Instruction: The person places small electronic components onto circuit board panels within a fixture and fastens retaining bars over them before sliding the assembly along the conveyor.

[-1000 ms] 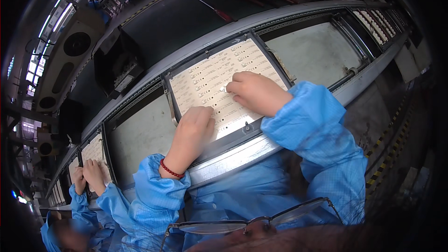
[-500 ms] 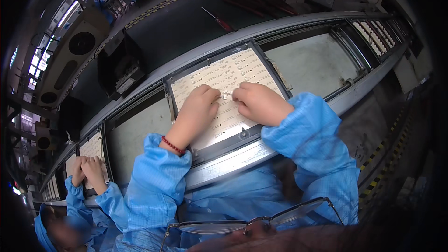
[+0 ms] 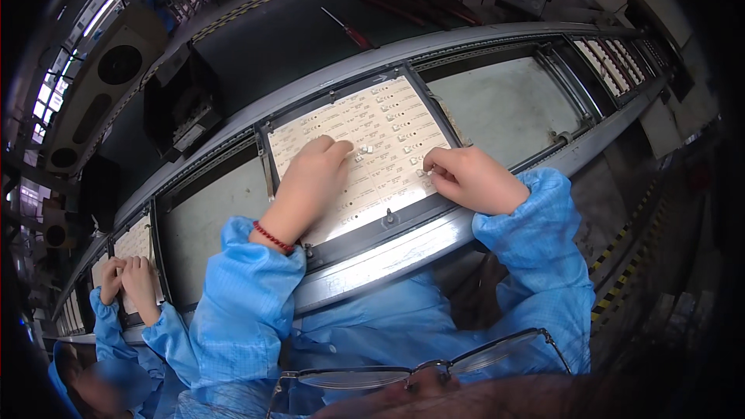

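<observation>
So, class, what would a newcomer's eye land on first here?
Probably the cream printed panel in its dark frame, mid-picture, with the left hand over its left half and the right hand at its lower right. Next might come the red beaded bracelet on the left wrist. Beyond the frame, toward the top, lies a red-handled tool.
</observation>
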A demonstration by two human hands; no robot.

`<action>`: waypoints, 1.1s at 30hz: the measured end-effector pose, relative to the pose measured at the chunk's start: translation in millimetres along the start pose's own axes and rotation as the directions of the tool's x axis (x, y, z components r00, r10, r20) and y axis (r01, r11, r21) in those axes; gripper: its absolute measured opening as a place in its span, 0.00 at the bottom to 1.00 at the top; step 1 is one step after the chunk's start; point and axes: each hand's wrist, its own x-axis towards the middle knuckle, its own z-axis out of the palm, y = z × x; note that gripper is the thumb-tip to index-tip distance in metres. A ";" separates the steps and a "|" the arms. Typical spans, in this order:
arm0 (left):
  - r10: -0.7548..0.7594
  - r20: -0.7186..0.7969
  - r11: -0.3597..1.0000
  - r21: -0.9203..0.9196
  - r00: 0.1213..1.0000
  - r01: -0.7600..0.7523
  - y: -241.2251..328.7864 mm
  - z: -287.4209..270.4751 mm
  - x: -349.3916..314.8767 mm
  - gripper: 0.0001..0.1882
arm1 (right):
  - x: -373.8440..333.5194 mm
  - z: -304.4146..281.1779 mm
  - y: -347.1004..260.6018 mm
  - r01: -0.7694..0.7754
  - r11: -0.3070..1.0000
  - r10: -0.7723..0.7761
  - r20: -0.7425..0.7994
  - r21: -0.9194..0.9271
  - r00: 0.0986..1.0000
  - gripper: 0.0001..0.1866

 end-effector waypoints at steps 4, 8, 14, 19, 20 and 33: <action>0.067 -0.028 0.996 -0.053 0.997 -0.069 -3.5 -14.4 -21.3 0.07 | 0.0 2.9 11.8 0.101 0.991 -0.099 0.022 -0.086 0.995 0.07; -0.020 0.009 0.995 -0.102 1.000 0.021 -5.4 -20.3 -44.7 0.07 | 1.2 0.8 0.7 0.106 0.991 -0.100 0.074 -0.081 0.992 0.07; -0.165 0.019 0.934 -0.320 0.986 0.162 -0.7 -21.8 -70.0 0.07 | 0.4 12.0 -7.3 0.072 0.985 -0.070 0.017 -0.156 0.997 0.06; -0.007 -0.058 0.955 -0.297 0.998 -0.011 -10.9 -12.9 -78.1 0.09 | -2.0 22.4 2.5 0.223 0.937 -0.219 0.046 -0.267 0.975 0.07; -0.011 -0.070 0.955 -0.298 0.997 -0.010 -11.2 -10.6 -79.1 0.09 | -2.5 24.3 3.2 0.219 0.938 -0.221 0.023 -0.268 0.975 0.07; -0.045 -0.045 0.944 -0.328 0.998 0.028 -10.2 -4.4 -81.4 0.09 | -0.6 28.1 -1.0 0.263 0.890 -0.277 0.016 -0.372 0.961 0.04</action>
